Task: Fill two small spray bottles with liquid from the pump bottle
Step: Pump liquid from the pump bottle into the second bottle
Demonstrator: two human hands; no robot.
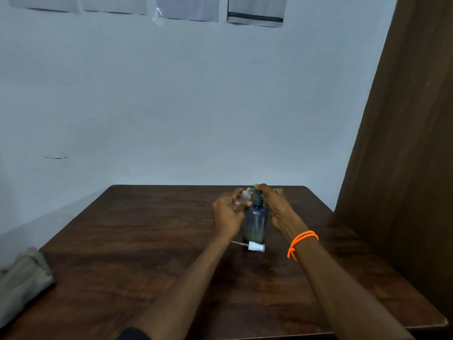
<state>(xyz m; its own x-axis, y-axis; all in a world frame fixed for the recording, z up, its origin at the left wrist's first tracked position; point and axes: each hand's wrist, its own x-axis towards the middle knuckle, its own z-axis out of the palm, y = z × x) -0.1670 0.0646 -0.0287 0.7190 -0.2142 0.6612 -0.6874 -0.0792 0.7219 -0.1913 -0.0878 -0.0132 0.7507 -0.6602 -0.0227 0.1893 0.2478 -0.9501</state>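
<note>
Grey-green folded cloth (23, 278) lies at the table's left edge, well apart from both hands. Dark brown wood-grain table (147, 241) shows broad bare surface between that cloth and the left forearm, and more bare surface toward the near edge.

Left hand (226, 214) is clenched around a small clear plastic spray bottle (242, 198) with a red-and-white label, cap off, tilted so its open threaded neck leans toward the pump spout. Immediately right of that grasp, touching or nearly touching the thumb, stands the blue-grey translucent plastic pump bottle (256, 224), upright on the table. Right hand (274, 207) rests on the dark pump head, fingers curled over its top, the palm alongside the bottle's right shoulder; how firmly it presses cannot be told. An orange beaded bracelet (302, 242) circles the right wrist.

Below the two grasps, just in front of the pump bottle's base, a white plastic sprayer cap with thin dip tube (256, 247) lies on its side between the forearms, tube pointing left.

Beyond the right hand a small object sits near the far table edge, too blurred to identify. Right of the right arm, bare table runs to a brown curtain (404, 143) hanging close to the table's right edge. Pale wall (171, 106) stands behind the far edge.
</note>
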